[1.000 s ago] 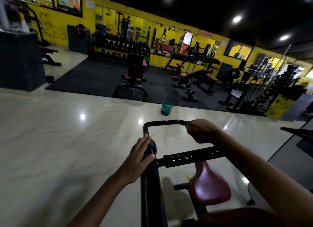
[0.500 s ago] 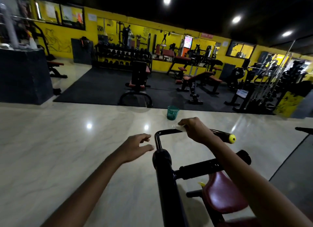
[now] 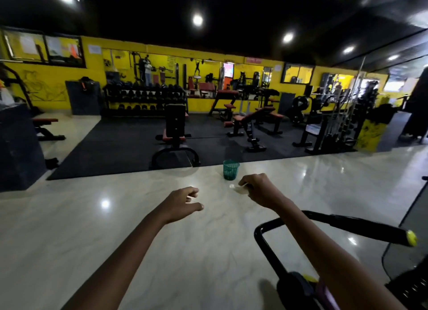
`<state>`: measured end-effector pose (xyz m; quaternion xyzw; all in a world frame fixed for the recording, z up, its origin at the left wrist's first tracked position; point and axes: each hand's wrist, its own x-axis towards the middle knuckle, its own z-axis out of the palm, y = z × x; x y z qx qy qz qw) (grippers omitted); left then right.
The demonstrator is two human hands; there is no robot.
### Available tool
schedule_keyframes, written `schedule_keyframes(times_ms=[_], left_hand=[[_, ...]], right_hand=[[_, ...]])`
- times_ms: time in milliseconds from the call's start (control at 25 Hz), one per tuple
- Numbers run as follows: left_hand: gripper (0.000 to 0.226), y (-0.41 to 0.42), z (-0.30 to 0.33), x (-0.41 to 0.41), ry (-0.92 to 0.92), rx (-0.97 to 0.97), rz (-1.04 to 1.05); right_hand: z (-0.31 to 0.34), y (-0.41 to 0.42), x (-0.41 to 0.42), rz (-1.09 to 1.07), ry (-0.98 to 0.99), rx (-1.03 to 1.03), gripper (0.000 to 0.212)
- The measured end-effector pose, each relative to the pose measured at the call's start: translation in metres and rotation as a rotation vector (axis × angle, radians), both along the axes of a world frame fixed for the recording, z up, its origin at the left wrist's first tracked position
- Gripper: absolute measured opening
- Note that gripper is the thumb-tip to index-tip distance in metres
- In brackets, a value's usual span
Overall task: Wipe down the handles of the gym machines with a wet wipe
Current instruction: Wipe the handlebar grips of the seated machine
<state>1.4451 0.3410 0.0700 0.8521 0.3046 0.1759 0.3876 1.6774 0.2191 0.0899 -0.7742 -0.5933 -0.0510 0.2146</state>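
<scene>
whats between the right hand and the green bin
Only bare pale floor, in the head view. The right hand pinches a wipe just short of the bin; nothing else lies between.

Glossy marble-look floor (image 3: 69, 240); black metal handle (image 3: 361, 226).

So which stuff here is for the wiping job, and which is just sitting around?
For the job:
- wet wipe, pinched in the right hand
- black machine handle with the yellow end cap
- left hand, holding nothing

Just around:
- green basket on the floor
- dumbbell rack by the yellow wall
- benches on the black mat
</scene>
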Motion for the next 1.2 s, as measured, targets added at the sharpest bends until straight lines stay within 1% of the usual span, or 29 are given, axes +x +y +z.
schedule_keyframes(times_ms=[200,360,480,640,800,880,1040,1200], left_hand=[[0.059,0.084,0.008,0.051,-0.021,0.011,-0.051],[0.057,0.159,0.015,0.118,-0.012,0.021,-0.102],[0.057,0.209,0.026,0.172,0.004,0.045,-0.134],[0.056,0.270,0.040,0.258,0.005,0.090,-0.214],[0.056,0.327,0.036,0.350,0.015,0.111,-0.305],[0.054,0.355,0.034,0.407,0.011,0.120,-0.383],[0.056,0.406,0.035,0.519,-0.004,0.109,-0.543],[0.056,0.429,0.037,0.635,-0.015,0.130,-0.697]], right_hand=[[0.002,0.073,0.040,-0.109,-0.005,0.013,0.031],[0.005,0.134,0.101,-0.166,0.018,0.075,0.030],[0.010,0.174,0.142,-0.199,0.032,0.077,0.030],[0.018,0.223,0.209,-0.283,0.068,0.114,0.034],[0.017,0.256,0.272,-0.417,0.102,0.159,0.036],[0.013,0.271,0.310,-0.497,0.100,0.155,0.034],[0.015,0.295,0.391,-0.647,0.128,0.215,0.030],[0.031,0.297,0.457,-0.819,0.132,0.234,0.030]])
